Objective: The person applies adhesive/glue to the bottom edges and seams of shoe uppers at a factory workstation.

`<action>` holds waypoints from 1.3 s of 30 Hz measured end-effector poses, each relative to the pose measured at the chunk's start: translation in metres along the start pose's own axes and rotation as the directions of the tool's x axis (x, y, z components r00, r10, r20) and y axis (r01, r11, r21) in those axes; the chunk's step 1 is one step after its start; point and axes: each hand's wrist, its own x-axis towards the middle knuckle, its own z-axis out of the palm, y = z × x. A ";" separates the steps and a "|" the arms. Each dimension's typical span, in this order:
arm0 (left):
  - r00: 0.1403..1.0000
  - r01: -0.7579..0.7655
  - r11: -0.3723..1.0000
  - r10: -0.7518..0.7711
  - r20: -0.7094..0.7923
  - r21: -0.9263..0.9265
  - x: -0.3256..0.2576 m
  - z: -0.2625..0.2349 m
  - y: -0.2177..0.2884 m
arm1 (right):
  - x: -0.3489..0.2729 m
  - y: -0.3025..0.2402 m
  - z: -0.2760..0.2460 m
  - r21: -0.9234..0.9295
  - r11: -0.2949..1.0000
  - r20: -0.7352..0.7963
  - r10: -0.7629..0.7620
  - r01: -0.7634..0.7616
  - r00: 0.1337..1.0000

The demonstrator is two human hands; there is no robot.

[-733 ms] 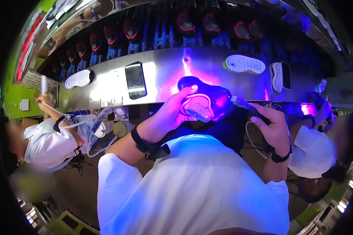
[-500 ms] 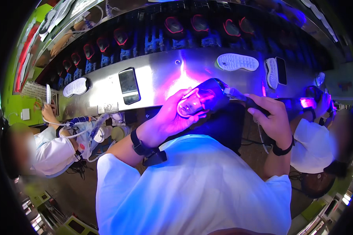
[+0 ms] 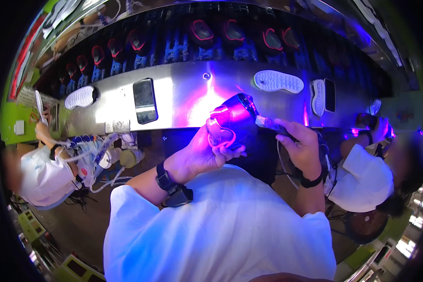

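In front of my chest, over the near edge of the bench, my left hand (image 3: 203, 149) is closed around a dark shoe upper (image 3: 235, 123) with a reddish collar outline. Pink and blue light colours the upper and my fingers. Its far end points up and to the right. My right hand (image 3: 303, 144) grips the dark handle of a brush (image 3: 267, 123), which has a pale head. That head is at the upper's right edge; whether it touches, I cannot tell. A thin tube (image 3: 279, 157) hangs below my right hand.
On the metal bench (image 3: 178, 96) lie a phone (image 3: 144, 101), white soles (image 3: 278, 81) and a second dark phone (image 3: 330, 95). Behind it, a dark rack (image 3: 174, 33) carries several red-outlined uppers (image 3: 202, 29). Co-workers in white shirts sit at left (image 3: 49, 176) and right (image 3: 369, 176).
The upper has turned in my left hand, from showing its opening to showing more of its side. My right hand and the brush have moved left and slightly down. The whole view has shifted a little.
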 end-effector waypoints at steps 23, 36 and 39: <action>0.516 -0.202 -0.392 0.736 0.438 0.897 -0.074 0.119 0.077 | 0.008 0.029 0.092 0.333 0.922 0.105 0.170 -0.196 0.980; 0.081 0.907 -0.309 0.795 0.602 0.286 -0.059 0.197 0.387 | -0.037 0.071 -0.012 0.474 0.777 -0.174 0.544 -0.414 0.821; 0.055 0.873 -0.388 0.682 0.729 0.297 -0.065 0.189 0.435 | -0.044 0.087 0.000 0.543 0.730 -0.169 0.579 -0.414 0.798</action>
